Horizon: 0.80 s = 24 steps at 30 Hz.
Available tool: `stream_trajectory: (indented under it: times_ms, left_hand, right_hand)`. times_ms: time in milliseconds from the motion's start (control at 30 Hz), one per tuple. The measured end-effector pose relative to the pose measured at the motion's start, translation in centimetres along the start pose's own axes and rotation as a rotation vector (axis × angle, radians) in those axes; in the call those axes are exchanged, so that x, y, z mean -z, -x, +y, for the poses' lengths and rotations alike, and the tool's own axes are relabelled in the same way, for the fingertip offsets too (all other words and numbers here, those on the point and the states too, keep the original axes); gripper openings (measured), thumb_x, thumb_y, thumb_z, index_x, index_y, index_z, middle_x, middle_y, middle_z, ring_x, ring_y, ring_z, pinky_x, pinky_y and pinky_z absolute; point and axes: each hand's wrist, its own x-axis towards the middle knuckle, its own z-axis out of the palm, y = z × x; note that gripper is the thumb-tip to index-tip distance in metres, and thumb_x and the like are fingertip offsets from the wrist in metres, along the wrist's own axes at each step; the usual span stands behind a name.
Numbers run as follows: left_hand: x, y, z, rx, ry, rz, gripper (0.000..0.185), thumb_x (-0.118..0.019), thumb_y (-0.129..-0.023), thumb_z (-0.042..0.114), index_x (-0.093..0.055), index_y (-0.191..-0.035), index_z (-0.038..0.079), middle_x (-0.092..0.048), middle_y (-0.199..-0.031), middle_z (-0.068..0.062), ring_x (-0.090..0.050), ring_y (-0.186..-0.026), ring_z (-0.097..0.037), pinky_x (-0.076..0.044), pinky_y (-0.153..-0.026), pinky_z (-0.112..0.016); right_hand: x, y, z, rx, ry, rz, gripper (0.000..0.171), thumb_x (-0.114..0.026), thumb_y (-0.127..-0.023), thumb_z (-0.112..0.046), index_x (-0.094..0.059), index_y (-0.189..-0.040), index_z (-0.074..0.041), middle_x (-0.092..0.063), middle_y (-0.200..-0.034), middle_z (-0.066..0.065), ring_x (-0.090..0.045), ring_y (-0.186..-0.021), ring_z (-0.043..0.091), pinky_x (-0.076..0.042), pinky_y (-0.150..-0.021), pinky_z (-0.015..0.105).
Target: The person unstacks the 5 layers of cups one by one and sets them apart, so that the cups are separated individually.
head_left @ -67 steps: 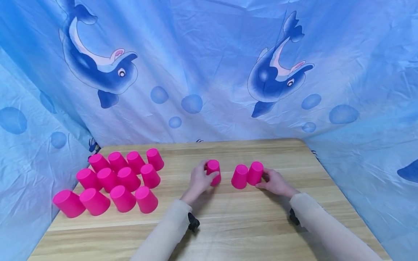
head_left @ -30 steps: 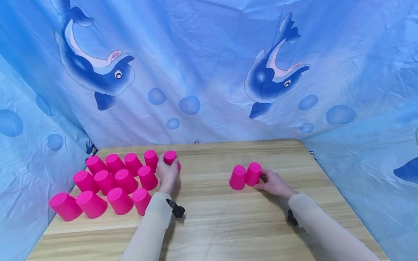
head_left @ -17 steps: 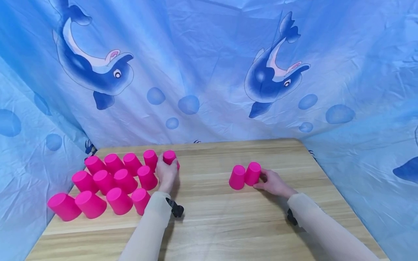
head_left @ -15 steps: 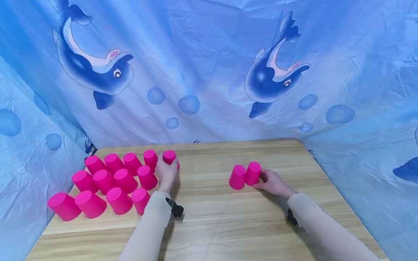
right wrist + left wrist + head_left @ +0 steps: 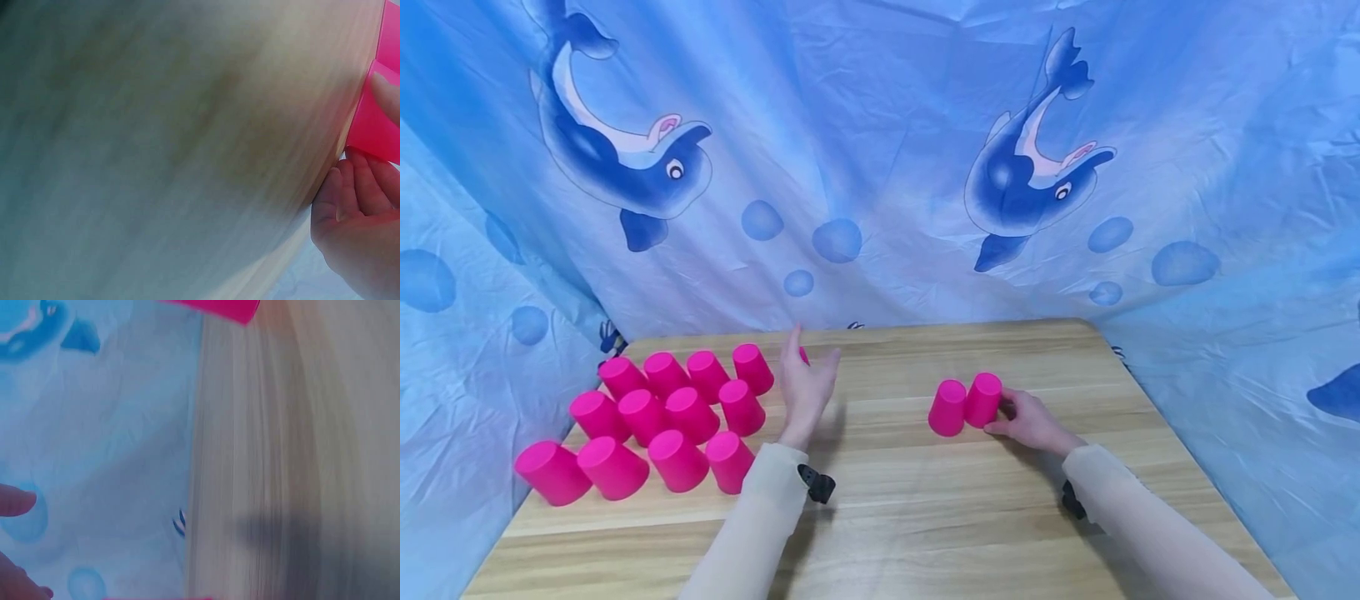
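My left hand (image 5: 807, 385) hovers over the table's back left part with fingers spread, holding nothing. Behind it, mostly hidden, is one pink cup (image 5: 804, 356). In the left wrist view, fingertips (image 5: 19, 501) show at the left edge, apart from a pink cup (image 5: 225, 307) cut off at the top. On the right side, my right hand (image 5: 1032, 421) grips the lower right side of an upside-down pink cup (image 5: 983, 400), thumb on its near side. That cup (image 5: 375, 122) also shows in the right wrist view. Another upside-down cup (image 5: 947, 408) stands right against its left.
Several more upside-down pink cups stand in three rows on the left, among them a front-row cup (image 5: 678, 461) and a back-row cup (image 5: 752, 369). The wooden table (image 5: 880, 517) ends at a blue dolphin-print drape (image 5: 880, 167) behind.
The left hand carried one cup from the middle leftward to the back row's right end. Since then it has let go, opened its fingers and lifted away. The right hand keeps its grip.
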Motion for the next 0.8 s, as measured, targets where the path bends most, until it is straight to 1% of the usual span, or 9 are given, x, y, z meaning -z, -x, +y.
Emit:
stream_trajectory:
  times_ms: [100, 233, 367, 433, 500, 600, 733, 800]
  left_hand:
    - [-1.5, 1.0, 0.6, -0.007, 0.018, -0.039, 0.072, -0.077, -0.081, 0.023, -0.043, -0.142, 0.008, -0.043, -0.142, -0.012, -0.037, -0.130, -0.029, -0.032, -0.105, -0.045]
    - [-3.9, 2.8, 1.0, 0.000, 0.027, -0.135, 0.070, -0.081, -0.076, 0.019, -0.048, -0.137, 0.006, -0.048, -0.136, -0.014, -0.041, -0.127, -0.031, -0.033, -0.103, -0.045]
    - [-6.2, 4.8, 1.3, -0.009, 0.043, -0.263, 0.073, -0.083, -0.073, 0.018, -0.049, -0.136, 0.005, -0.049, -0.135, -0.014, -0.044, -0.125, -0.033, -0.037, -0.101, -0.045]
    - [-7.3, 5.6, 1.4, 0.000, 0.062, -0.330, 0.075, -0.083, -0.072, 0.017, -0.048, -0.137, 0.005, -0.049, -0.136, -0.014, -0.045, -0.124, -0.033, -0.040, -0.099, -0.045]
    - [-8.2, 6.4, 1.4, 0.013, 0.073, -0.395, 0.078, -0.084, -0.072, 0.018, -0.047, -0.139, 0.006, -0.050, -0.136, -0.013, -0.046, -0.123, -0.032, -0.043, -0.096, -0.044]
    - [-9.4, 7.3, 1.5, 0.019, 0.068, -0.471, 0.078, -0.084, -0.072, 0.019, -0.046, -0.139, 0.005, -0.051, -0.135, -0.013, -0.048, -0.121, -0.032, -0.046, -0.093, -0.043]
    - [-10.5, 8.0, 1.6, 0.024, 0.035, -0.520, 0.077, -0.085, -0.072, 0.021, -0.048, -0.137, 0.004, -0.053, -0.132, -0.015, -0.051, -0.118, -0.033, -0.046, -0.093, -0.043]
    - [-10.9, 8.2, 1.8, 0.045, 0.036, -0.537, 0.077, -0.086, -0.072, 0.021, -0.049, -0.138, 0.006, -0.054, -0.131, -0.014, -0.052, -0.117, -0.032, -0.046, -0.093, -0.044]
  right_hand:
    - [0.0, 0.1, 0.1, -0.005, -0.010, 0.001, 0.066, -0.081, -0.078, -0.020, -0.051, -0.133, 0.001, -0.055, -0.130, 0.019, -0.050, -0.119, 0.040, -0.043, -0.095, 0.049]
    - [0.1, 0.1, 0.3, 0.014, -0.024, 0.003, 0.065, -0.081, -0.078, -0.021, -0.052, -0.132, -0.001, -0.057, -0.127, 0.017, -0.052, -0.117, 0.038, -0.043, -0.095, 0.049]
    - [0.2, 0.2, 0.5, 0.041, -0.027, 0.006, 0.064, -0.080, -0.079, -0.023, -0.052, -0.131, 0.000, -0.057, -0.126, 0.018, -0.053, -0.116, 0.039, -0.044, -0.094, 0.049]
    - [0.3, 0.2, 0.5, 0.030, -0.028, 0.012, 0.064, -0.080, -0.078, -0.023, -0.052, -0.131, -0.001, -0.058, -0.126, 0.017, -0.053, -0.115, 0.038, -0.044, -0.094, 0.049]
    - [0.3, 0.3, 0.4, 0.030, -0.022, 0.014, 0.063, -0.080, -0.079, -0.022, -0.052, -0.131, -0.001, -0.058, -0.125, 0.017, -0.054, -0.115, 0.039, -0.045, -0.094, 0.049]
    - [0.3, 0.3, 0.1, 0.025, -0.027, 0.016, 0.062, -0.080, -0.079, -0.020, -0.052, -0.131, -0.001, -0.058, -0.125, 0.017, -0.054, -0.115, 0.039, -0.044, -0.094, 0.050]
    - [0.2, 0.2, 0.0, 0.028, -0.028, 0.008, 0.064, -0.080, -0.079, -0.022, -0.052, -0.132, -0.001, -0.057, -0.127, 0.018, -0.052, -0.116, 0.039, -0.043, -0.095, 0.050]
    - [0.1, 0.2, 0.1, 0.034, -0.023, 0.007, 0.065, -0.080, -0.079, -0.022, -0.052, -0.132, 0.000, -0.056, -0.128, 0.018, -0.052, -0.117, 0.039, -0.043, -0.095, 0.049]
